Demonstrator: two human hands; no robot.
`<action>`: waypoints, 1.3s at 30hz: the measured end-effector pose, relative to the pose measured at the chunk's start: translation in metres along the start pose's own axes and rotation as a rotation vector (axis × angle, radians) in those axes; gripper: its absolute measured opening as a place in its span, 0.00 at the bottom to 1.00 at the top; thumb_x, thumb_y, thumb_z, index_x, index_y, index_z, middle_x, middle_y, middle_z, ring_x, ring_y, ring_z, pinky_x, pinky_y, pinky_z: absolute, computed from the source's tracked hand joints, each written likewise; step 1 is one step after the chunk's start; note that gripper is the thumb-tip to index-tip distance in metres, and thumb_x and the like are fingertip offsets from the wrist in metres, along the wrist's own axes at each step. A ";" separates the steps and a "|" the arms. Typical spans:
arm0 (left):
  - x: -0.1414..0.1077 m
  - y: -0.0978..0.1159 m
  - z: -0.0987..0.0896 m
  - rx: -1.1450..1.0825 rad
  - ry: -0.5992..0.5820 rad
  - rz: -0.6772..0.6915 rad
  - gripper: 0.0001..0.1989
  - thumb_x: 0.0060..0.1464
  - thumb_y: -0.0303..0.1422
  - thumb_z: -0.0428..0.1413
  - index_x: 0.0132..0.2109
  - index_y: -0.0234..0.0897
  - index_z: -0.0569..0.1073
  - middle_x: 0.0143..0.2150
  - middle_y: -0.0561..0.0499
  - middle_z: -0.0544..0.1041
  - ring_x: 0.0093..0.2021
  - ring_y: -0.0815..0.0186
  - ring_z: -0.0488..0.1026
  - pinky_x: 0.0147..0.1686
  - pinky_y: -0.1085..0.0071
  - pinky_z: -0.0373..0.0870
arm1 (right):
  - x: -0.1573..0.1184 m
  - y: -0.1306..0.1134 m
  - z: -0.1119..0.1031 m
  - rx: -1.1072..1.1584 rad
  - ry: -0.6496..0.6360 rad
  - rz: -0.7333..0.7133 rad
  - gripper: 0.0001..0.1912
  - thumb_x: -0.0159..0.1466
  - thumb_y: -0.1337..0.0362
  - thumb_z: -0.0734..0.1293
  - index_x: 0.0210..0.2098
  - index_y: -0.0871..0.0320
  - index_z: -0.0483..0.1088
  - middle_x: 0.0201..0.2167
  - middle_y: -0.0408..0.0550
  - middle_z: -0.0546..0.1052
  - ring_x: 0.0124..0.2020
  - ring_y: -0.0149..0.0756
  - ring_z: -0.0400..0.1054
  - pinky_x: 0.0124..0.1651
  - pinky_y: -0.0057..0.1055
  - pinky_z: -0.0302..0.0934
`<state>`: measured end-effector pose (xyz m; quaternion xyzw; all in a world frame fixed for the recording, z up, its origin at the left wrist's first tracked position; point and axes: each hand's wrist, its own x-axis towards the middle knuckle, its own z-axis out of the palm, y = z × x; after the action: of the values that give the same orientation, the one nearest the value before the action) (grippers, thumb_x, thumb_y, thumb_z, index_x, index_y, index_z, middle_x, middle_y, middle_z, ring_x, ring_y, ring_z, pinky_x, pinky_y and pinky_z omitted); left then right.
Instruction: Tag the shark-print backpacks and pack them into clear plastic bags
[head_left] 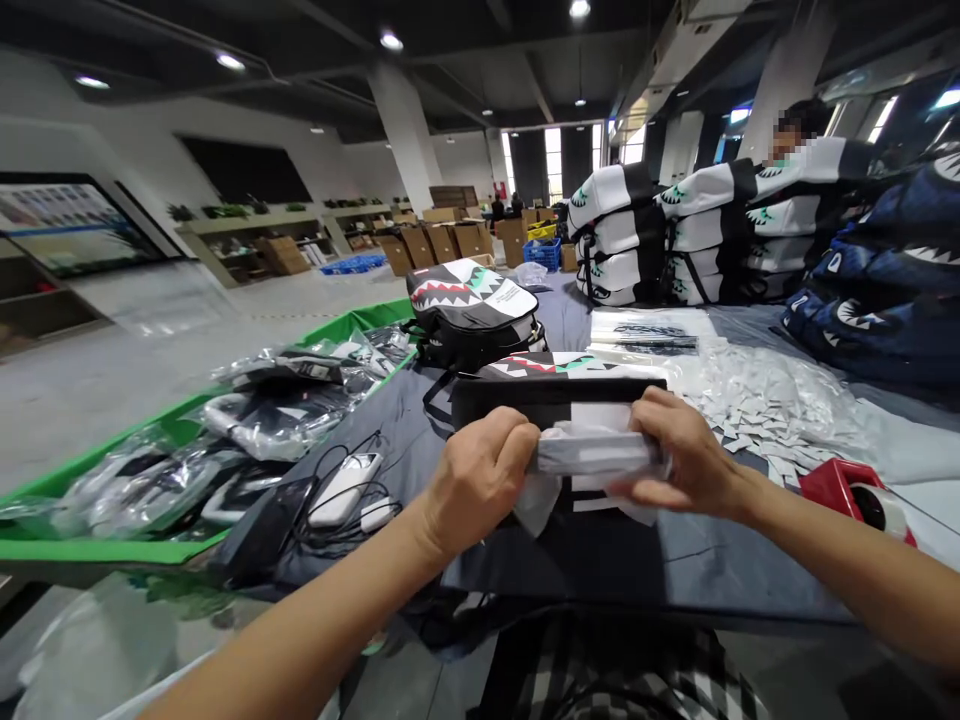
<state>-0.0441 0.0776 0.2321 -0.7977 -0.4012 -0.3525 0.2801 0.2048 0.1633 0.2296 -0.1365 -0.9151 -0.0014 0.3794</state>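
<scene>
My left hand (478, 478) and my right hand (686, 452) both grip a rolled wad of white tissue paper (592, 447) from its two ends. The wad sits just in front of a flat black pouch with a shark-mouth print (555, 385), which lies on the grey table cover (600, 560). Behind the pouch stands a shark-mouth backpack (472, 310).
A green bin (90, 550) at left holds several plastic-bagged items. A power bank with cables (345, 490) lies near my left arm. A pile of paper tags (772, 400), a red tape dispenser (855, 495), stacked bags (675, 240) and a person are at right.
</scene>
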 end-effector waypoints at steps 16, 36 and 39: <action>-0.040 0.009 -0.006 -0.222 -0.266 0.053 0.13 0.58 0.17 0.43 0.40 0.38 0.64 0.38 0.50 0.72 0.35 0.69 0.72 0.34 0.75 0.72 | -0.040 0.000 0.034 -0.014 -0.038 -0.230 0.15 0.69 0.50 0.61 0.34 0.55 0.60 0.26 0.45 0.68 0.29 0.37 0.59 0.35 0.35 0.51; -0.124 0.055 0.064 0.003 0.221 -0.116 0.11 0.60 0.20 0.50 0.47 0.37 0.68 0.39 0.47 0.72 0.31 0.69 0.70 0.28 0.72 0.71 | -0.104 0.001 0.093 -0.238 0.146 -0.261 0.13 0.70 0.67 0.55 0.33 0.55 0.67 0.26 0.46 0.72 0.32 0.38 0.63 0.40 0.38 0.56; -0.144 0.079 0.085 0.091 0.281 -0.323 0.12 0.58 0.19 0.51 0.46 0.38 0.69 0.41 0.47 0.69 0.35 0.66 0.73 0.33 0.69 0.76 | -0.117 0.009 0.108 -0.245 0.228 -0.178 0.12 0.67 0.72 0.57 0.32 0.53 0.67 0.25 0.45 0.71 0.34 0.38 0.65 0.40 0.37 0.55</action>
<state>-0.0114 0.0345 0.0555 -0.6527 -0.4963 -0.4820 0.3088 0.2112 0.1541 0.0703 -0.0990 -0.8675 -0.1621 0.4598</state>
